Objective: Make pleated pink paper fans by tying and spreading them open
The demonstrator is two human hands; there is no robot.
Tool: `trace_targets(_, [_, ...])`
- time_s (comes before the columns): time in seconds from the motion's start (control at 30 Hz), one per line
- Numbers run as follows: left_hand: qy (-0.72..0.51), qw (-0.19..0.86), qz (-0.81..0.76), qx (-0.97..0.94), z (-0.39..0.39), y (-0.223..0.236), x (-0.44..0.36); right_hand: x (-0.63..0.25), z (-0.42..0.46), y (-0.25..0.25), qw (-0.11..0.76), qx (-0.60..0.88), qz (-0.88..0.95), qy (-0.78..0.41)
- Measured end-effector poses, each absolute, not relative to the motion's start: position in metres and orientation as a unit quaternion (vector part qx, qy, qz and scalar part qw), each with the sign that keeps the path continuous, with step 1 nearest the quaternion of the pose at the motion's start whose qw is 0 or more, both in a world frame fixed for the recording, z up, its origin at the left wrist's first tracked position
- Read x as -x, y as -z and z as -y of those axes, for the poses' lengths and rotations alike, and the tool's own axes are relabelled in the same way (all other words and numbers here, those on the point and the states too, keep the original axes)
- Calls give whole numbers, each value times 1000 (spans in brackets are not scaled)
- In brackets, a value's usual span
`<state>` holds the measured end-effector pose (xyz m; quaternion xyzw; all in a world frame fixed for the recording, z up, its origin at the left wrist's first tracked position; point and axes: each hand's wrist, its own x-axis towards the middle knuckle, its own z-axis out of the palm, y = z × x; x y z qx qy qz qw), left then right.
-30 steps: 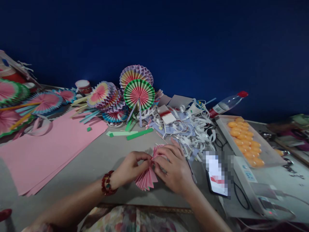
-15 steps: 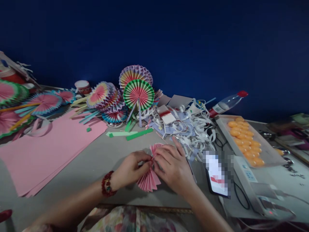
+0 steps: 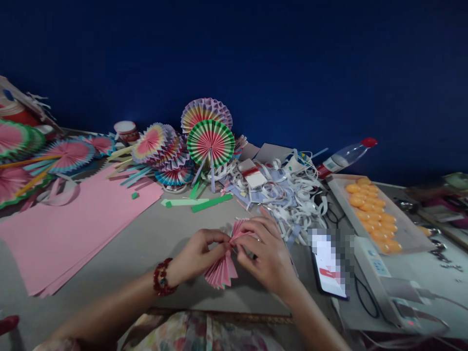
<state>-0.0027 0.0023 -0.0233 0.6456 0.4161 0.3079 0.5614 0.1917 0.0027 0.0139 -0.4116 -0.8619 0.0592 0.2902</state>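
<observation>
A pleated pink paper fan point(image 3: 222, 271) is pinched narrow at its middle and spreads out above and below. My left hand point(image 3: 203, 251), with a dark red beaded bracelet at its wrist, pinches that middle between thumb and fingers. On the other side, my right hand point(image 3: 261, 246) has its bent fingers on the upper pleats; its fingertips partly hide the fold. A thin strand seems to run at the pinched middle, too fine to make out. Beyond the hands lie green paper strips point(image 3: 212, 202).
Pink paper sheets point(image 3: 73, 229) lie at left. Finished round fans point(image 3: 211, 141) stand at the back beside white paper scraps point(image 3: 288, 195). On the right are a phone point(image 3: 329, 265), a power strip point(image 3: 380, 278), a bottle point(image 3: 347, 156) and a box of orange pieces point(image 3: 369, 212).
The pink fan has shifted slightly left at its lower part and its lower pleats look narrower. My right hand's fingers have bent and drawn a little away from the lower pleats.
</observation>
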Motion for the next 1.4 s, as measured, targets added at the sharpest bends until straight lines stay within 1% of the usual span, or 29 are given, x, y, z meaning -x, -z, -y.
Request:
trace_targets(0.13, [-302, 577, -419, -633, -4, 24, 3, -197, -5, -20, 322, 416, 847, -79])
trace_targets(0.23, [-299, 597, -422, -613, -4, 25, 3, -212, -9, -25, 360, 423, 829, -65])
trace_targets(0.4, [-305, 652, -408, -562, -3, 29, 3, -266, -22, -26, 423, 457, 782, -8])
trace_targets(0.5, [-313, 689, -401, -517, -3, 30, 2, -305, -30, -15, 466, 515, 719, 9])
trace_targets(0.53, [-314, 704, -396, -500, -3, 30, 2, -315, -32, -10, 464, 542, 701, 10])
trace_targets(0.57, [-314, 718, -390, -483, -3, 29, 2, -324, -32, -4, 440, 565, 698, 17])
trace_targets(0.67, [-315, 750, -373, -445, -4, 30, 2, -335, -27, 13, 298, 573, 763, 37])
trace_targets(0.73, [-326, 759, -365, -431, -5, 31, 1, -332, -19, 21, 251, 585, 769, 58])
trace_targets(0.8, [-342, 763, -358, -415, -6, 34, 0, -323, -10, 22, 254, 607, 749, 82])
trace_targets(0.87, [-357, 768, -353, -398, -6, 37, -1, -311, -3, 17, 287, 597, 744, 84])
trace_targets(1.0, [-366, 780, -340, -378, -6, 40, -2, -280, 9, -8, 386, 491, 781, 14])
trace_targets(1.07, [-357, 785, -336, -380, -6, 39, -2, -264, 14, -22, 407, 453, 793, -15])
trace_targets(1.17, [-350, 783, -335, -391, -6, 36, -3, -243, 20, -37, 375, 413, 829, -37])
trace_targets(1.3, [-351, 774, -339, -404, -7, 32, -3, -222, 22, -45, 277, 411, 867, -50])
trace_targets(1.4, [-356, 773, -341, -399, -8, 31, -2, -214, 22, -43, 256, 411, 875, -32])
